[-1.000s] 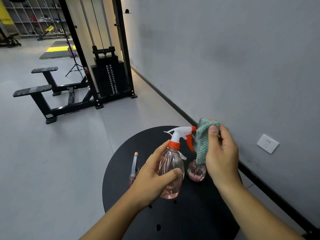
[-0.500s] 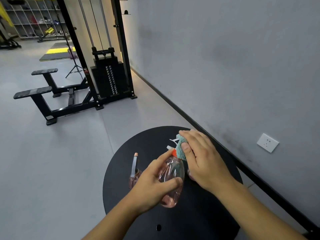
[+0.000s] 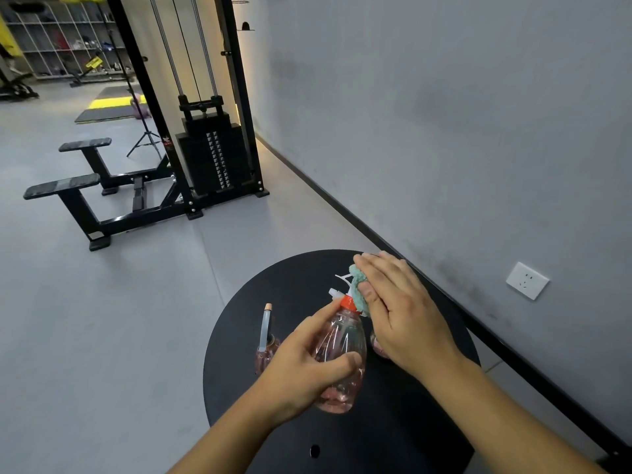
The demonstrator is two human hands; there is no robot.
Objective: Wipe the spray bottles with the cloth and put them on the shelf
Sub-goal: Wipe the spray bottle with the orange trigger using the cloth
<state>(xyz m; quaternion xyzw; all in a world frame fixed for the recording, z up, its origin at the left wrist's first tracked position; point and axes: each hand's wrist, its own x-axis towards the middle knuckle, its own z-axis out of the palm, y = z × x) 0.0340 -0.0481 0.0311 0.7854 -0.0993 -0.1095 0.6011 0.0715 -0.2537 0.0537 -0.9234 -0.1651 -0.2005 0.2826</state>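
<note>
— Hands first: why grip it that way?
— Your left hand point(image 3: 301, 367) wraps the pink spray bottle point(image 3: 340, 360), steadying it above the tabletop point(image 3: 393, 425), so your right hand point(image 3: 396, 316) can press the teal cloth point(image 3: 357, 289) around its white trigger head point(image 3: 342, 280).
— And the others?
— Two more bottles wait on the tabletop.

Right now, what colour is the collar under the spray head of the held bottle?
Orange-red collar, seen best in the head view.
</note>
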